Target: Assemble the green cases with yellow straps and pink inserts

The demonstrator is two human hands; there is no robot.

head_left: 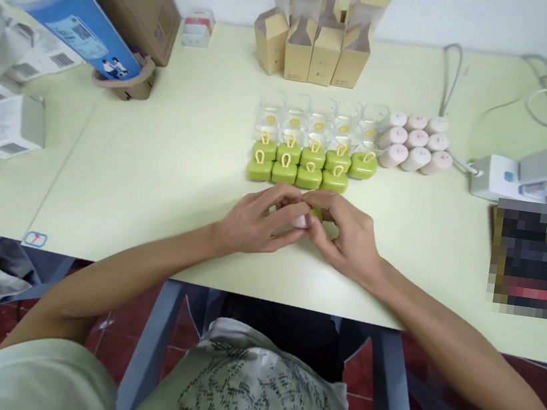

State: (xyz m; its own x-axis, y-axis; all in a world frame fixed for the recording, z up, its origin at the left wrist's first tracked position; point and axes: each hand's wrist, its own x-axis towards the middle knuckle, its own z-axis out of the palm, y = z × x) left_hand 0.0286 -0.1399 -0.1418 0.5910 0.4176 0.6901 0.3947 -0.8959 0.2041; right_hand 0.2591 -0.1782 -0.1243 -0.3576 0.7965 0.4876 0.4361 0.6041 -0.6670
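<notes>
My left hand and my right hand meet near the front of the table, fingers closed. Between them is a small whitish piece, with a green cap showing beside it under my right fingers. Most of both pieces is hidden, and I cannot tell whether they are joined. Just beyond stand two rows of green caps with pale yellow loops. Behind these are clear plastic cups with yellow prints. To their right, whitish-pink cylinders stand in three rows.
Open cardboard boxes stand against the wall. At left are a blue canister in a brown holder, white cartons and a small box. A power strip with cables and a pixelated dark item lie at right.
</notes>
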